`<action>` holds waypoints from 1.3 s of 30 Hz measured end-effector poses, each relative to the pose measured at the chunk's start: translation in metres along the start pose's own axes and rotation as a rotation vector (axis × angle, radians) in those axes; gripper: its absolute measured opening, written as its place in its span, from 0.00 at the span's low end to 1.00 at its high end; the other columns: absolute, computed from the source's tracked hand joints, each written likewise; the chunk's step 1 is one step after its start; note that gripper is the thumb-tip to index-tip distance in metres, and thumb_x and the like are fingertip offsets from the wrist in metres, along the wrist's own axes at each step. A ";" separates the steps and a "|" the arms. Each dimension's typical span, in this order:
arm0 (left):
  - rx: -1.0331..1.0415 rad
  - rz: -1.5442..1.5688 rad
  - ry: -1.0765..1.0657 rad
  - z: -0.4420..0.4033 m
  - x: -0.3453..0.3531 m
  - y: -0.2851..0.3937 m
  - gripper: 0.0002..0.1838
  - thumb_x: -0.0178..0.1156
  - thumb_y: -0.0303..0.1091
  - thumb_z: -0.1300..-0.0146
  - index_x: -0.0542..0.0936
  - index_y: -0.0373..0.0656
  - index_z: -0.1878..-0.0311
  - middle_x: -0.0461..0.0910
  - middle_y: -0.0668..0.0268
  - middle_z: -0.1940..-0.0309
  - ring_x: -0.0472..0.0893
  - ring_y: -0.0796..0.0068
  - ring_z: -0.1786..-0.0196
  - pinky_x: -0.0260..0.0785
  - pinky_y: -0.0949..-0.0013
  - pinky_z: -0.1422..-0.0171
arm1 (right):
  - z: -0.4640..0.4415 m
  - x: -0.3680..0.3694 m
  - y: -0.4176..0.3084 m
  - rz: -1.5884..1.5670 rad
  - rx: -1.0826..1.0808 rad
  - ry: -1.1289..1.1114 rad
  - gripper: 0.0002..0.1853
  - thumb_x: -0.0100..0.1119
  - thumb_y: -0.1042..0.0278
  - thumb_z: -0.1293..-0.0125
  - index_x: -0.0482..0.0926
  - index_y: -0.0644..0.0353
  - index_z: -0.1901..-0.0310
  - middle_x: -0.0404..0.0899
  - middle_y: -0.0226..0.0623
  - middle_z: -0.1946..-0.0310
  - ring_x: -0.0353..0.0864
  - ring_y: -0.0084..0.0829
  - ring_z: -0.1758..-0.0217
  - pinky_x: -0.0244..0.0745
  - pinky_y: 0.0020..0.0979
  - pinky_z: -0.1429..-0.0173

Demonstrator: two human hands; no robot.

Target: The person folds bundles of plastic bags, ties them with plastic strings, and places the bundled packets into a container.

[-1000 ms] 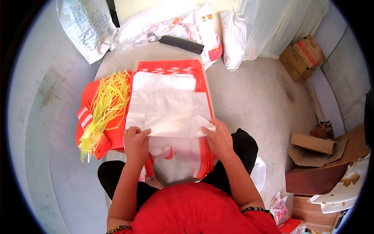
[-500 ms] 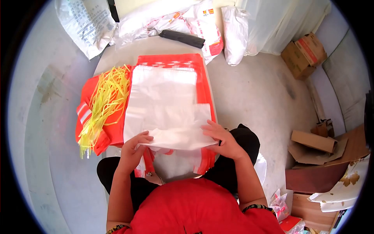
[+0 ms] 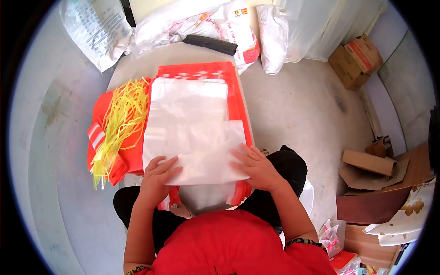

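Observation:
A clear plastic bag (image 3: 201,156) lies flat at the near end of the table, on top of a stack of similar clear bags (image 3: 188,98). Beneath them is a pile of red fabric (image 3: 195,68), its edges showing at the back and right. My left hand (image 3: 160,176) rests on the bag's near left corner, fingers spread. On the near right corner lies my right hand (image 3: 255,167), its fingers stretched out and slightly blurred. Yellow ribbon strips (image 3: 123,119) are heaped over folded red fabric (image 3: 98,107) to the left.
A black wrapped bundle (image 3: 211,44) and white printed plastic sacks (image 3: 238,27) sit at the table's far end. Cardboard boxes (image 3: 355,62) stand by the far right wall. An open carton (image 3: 373,172) is at the right. My knees flank the table's near end.
The bag's near edge, raised and bunched between my hands before, now lies smooth and lower toward me. Both hands have flattened onto it, their fingers spread.

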State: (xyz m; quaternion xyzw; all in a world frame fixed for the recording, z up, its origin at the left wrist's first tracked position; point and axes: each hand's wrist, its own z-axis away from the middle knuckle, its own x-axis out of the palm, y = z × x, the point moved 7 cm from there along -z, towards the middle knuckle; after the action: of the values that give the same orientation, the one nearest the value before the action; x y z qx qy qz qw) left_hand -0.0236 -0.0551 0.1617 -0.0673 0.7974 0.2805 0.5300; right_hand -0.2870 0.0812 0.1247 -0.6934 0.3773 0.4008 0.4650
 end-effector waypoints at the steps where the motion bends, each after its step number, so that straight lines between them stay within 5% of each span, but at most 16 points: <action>1: 0.014 -0.044 -0.010 0.000 -0.001 0.001 0.30 0.70 0.15 0.53 0.88 0.50 0.44 0.84 0.66 0.35 0.74 0.47 0.28 0.74 0.56 0.29 | 0.000 -0.001 0.000 -0.009 -0.002 -0.019 0.30 0.67 0.77 0.44 0.82 0.49 0.36 0.70 0.33 0.23 0.59 0.49 0.16 0.57 0.52 0.17; 19: -0.125 0.574 -0.037 0.006 -0.001 -0.024 0.24 0.60 0.11 0.42 0.87 0.43 0.45 0.86 0.58 0.40 0.69 0.46 0.21 0.57 0.49 0.15 | 0.002 0.006 0.020 -0.140 0.153 0.088 0.37 0.75 0.73 0.47 0.78 0.52 0.31 0.66 0.41 0.21 0.57 0.51 0.15 0.54 0.48 0.15; 30: -0.069 0.311 -0.020 0.012 -0.001 -0.027 0.25 0.62 0.12 0.46 0.87 0.43 0.46 0.84 0.56 0.37 0.72 0.41 0.24 0.64 0.49 0.20 | -0.012 0.011 -0.003 0.000 -0.106 -0.026 0.39 0.73 0.78 0.51 0.79 0.47 0.32 0.65 0.32 0.20 0.53 0.46 0.13 0.52 0.53 0.15; 39: -0.091 0.397 -0.038 0.010 -0.005 -0.029 0.28 0.62 0.09 0.48 0.88 0.48 0.45 0.83 0.60 0.35 0.66 0.43 0.20 0.65 0.50 0.19 | -0.005 0.010 -0.008 -0.117 -0.066 0.004 0.36 0.71 0.72 0.48 0.79 0.45 0.33 0.66 0.31 0.20 0.56 0.46 0.14 0.52 0.55 0.16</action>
State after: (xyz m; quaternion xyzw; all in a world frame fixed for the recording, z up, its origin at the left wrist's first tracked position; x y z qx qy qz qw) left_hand -0.0015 -0.0748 0.1528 0.0725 0.7715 0.4165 0.4755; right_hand -0.2747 0.0775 0.1196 -0.7299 0.3237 0.3837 0.4639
